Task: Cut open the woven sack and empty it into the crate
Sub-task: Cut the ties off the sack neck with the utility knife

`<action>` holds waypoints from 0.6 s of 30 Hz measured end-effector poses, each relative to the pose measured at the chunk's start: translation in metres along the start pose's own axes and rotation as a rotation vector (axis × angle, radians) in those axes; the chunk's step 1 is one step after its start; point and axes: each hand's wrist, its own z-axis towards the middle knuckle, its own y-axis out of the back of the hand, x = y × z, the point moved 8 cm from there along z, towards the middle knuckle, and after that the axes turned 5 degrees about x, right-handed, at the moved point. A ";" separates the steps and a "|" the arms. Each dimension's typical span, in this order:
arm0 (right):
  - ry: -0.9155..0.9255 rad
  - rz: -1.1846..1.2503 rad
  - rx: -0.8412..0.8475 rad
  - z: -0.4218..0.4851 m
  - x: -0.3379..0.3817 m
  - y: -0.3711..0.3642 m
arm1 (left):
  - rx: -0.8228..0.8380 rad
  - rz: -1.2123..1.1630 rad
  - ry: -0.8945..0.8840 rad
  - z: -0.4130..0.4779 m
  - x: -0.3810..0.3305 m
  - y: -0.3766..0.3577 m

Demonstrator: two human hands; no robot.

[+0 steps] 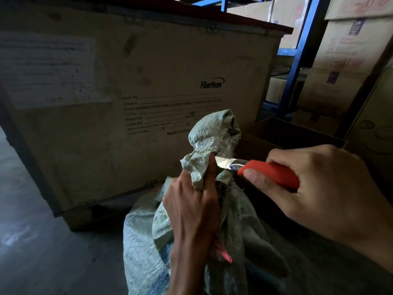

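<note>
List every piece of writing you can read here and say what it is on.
"FiberHome": side of the big wooden box.
"SHIP TO", "CASE NO", "DIMENSIONS": form printed on the same side.
"Made in Ch": below the form, end hidden by the sack.
White paper sheet on the box: too blurred.
Cardboard cartons, red and blue print: too blurred.

Single view: head-worn wide-angle camera. Looks forward and down from wearer's head height, over own forearms, which enter from bottom edge and lower right corner. Very close range: left hand (191,201) gripping sack (212,133) at frame centre, right hand (314,184) holding knife (270,171) at centre right. Plywood case (127,71) near behind, printed side facing camera, fills upper left and centre. Blue rack (297,60) and cardboard boxes (344,60) in upper right. Floor (32,231) at lower left. Straight lines bow toward frame edges.
</note>
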 end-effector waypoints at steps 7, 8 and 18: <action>-0.064 -0.043 -0.041 0.000 0.000 -0.003 | -0.094 0.024 -0.068 -0.002 -0.005 0.001; -0.078 -0.074 -0.049 0.000 0.001 -0.002 | -0.103 0.041 -0.083 -0.001 -0.006 0.001; -0.145 -0.127 -0.075 0.001 0.000 -0.005 | -0.219 0.200 -0.181 0.001 -0.009 0.011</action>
